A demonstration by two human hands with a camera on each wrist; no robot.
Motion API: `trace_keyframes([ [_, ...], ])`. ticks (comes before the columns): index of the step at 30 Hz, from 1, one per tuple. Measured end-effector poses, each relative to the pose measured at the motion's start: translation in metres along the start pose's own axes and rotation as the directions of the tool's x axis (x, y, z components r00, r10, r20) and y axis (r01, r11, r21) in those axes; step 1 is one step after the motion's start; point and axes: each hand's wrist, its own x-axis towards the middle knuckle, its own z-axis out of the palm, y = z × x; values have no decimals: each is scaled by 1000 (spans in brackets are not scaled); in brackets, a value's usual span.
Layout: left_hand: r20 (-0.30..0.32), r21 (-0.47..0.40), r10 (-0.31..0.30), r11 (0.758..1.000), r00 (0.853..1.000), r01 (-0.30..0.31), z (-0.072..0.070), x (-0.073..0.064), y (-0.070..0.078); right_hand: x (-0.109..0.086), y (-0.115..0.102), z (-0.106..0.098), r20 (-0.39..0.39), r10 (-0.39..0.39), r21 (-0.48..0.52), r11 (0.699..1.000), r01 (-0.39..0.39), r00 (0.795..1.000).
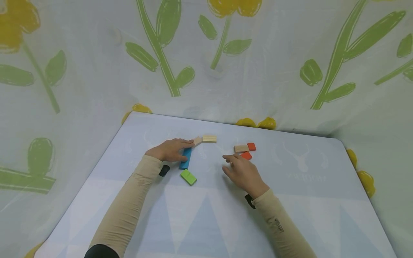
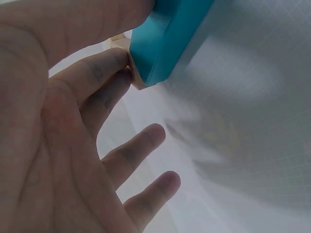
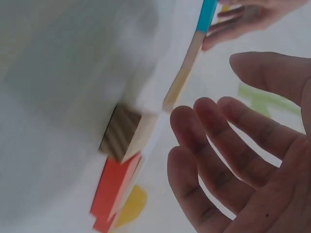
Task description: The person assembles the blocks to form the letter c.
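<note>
The work looks part-way along. Laid out on the worktop (image 1: 206,218) is a bent run: the blue block (image 1: 185,160) forms the left side, the pale block (image 1: 197,141) meets its far end, and the cream block (image 1: 209,139) carries on to the right from there. The green piece (image 1: 188,177) lies at the blue block's near end; whether they touch, or whether the seam across the green makes it two blocks, I cannot tell.

What seems left is the right side. There the wood block (image 1: 241,148), the far red block (image 1: 251,146) and the near red block (image 1: 246,155) sit in a small cluster, with a clear gap between them and the cream block.

The blue block lies with its long axis running away from the person, its far end leaning slightly right. The pale block slants away and to the right, the cream and wood blocks run roughly left to right, and the green piece slopes nearer toward its right end.

The left hand (image 1: 167,150) has its grip apart: the thumb touches the blue block, fingertips reach the pale block, and the other fingers spread free. The right hand (image 1: 245,175) hovers beside the near red block, thumb and fingers apart, holding nothing.
</note>
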Motion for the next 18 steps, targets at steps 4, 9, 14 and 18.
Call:
trace_keyframes([
  [4, -1, -2, 6, 1000, 1000, -6, -1, 0, -1, -1, 10, -4, -45, 44, -23, 999, -45, 998],
  [9, 4, -18, -3, 1000, 1000, 3, -1, 0, 0, -1, 18, -5, -66, 122, -54, 991, -126, 990],
  [14, 14, -31, -20, 999, 1000, 21, 0, 2, 0, -2, 24, -1, -34, 180, -64, 981, -182, 983],
  [18, 15, -29, -25, 999, 1000, 25, -1, 2, 0, -3, 25, 0, -12, 193, -26, 981, -194, 981],
])
